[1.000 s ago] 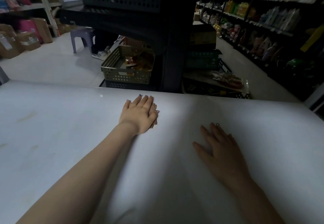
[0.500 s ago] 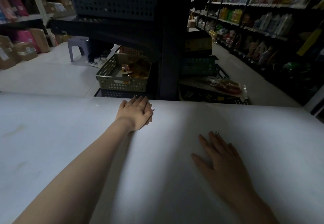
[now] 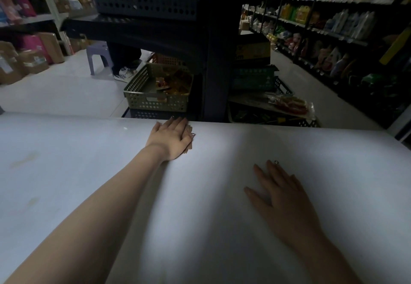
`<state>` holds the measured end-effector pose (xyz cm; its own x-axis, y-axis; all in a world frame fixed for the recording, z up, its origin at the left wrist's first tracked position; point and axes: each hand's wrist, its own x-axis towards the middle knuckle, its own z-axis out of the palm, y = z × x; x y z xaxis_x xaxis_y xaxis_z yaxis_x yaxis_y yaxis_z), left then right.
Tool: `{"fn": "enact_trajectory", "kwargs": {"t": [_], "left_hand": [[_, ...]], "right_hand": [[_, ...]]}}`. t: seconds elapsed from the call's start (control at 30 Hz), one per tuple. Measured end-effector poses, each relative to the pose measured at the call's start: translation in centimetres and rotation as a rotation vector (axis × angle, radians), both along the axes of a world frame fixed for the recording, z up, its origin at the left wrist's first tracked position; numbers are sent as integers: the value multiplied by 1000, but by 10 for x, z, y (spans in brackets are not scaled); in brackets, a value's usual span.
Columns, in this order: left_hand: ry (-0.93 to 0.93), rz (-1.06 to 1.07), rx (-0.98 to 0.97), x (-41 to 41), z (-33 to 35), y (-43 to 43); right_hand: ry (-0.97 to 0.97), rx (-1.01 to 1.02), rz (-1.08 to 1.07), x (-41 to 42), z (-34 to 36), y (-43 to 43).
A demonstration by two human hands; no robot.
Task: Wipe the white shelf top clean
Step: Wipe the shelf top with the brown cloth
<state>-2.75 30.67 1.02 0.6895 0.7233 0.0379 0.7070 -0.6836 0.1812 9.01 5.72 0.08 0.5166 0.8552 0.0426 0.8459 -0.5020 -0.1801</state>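
Observation:
The white shelf top (image 3: pixel 66 177) fills the lower half of the head view. My left hand (image 3: pixel 171 139) lies flat at its far edge, arm stretched out, fingers straight, pressing a small brownish cloth (image 3: pixel 188 149) onto the surface. Only a strip of the cloth shows along the hand's right side. My right hand (image 3: pixel 282 194) rests flat on the shelf top nearer to me, fingers spread, holding nothing. Faint brownish smudges (image 3: pixel 22 159) mark the left part of the surface.
Just beyond the far edge stand a dark shelving unit (image 3: pixel 213 61) and an olive basket (image 3: pixel 155 99) of packets. A person's legs (image 3: pixel 126 70) and a purple stool (image 3: pixel 97 56) are on the floor behind. Stocked shelves (image 3: pixel 333 27) line the right aisle, cardboard boxes (image 3: pixel 26 61) the left.
My left hand has slid with the cloth away from me, up to the far edge of the shelf top. My right hand has stayed flat in place.

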Motion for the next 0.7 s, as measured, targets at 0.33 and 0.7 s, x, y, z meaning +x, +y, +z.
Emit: {"fn": "enact_trajectory", "kwargs": {"t": [0.33,0.7], "left_hand": [[-42,-10,21,-21,-5,-18],[-22,-25,-8,-47,-6,-44]], "right_hand": [[29,-6,-6,-2,3,-1],[61,37,10,-3,2,-3]]}}
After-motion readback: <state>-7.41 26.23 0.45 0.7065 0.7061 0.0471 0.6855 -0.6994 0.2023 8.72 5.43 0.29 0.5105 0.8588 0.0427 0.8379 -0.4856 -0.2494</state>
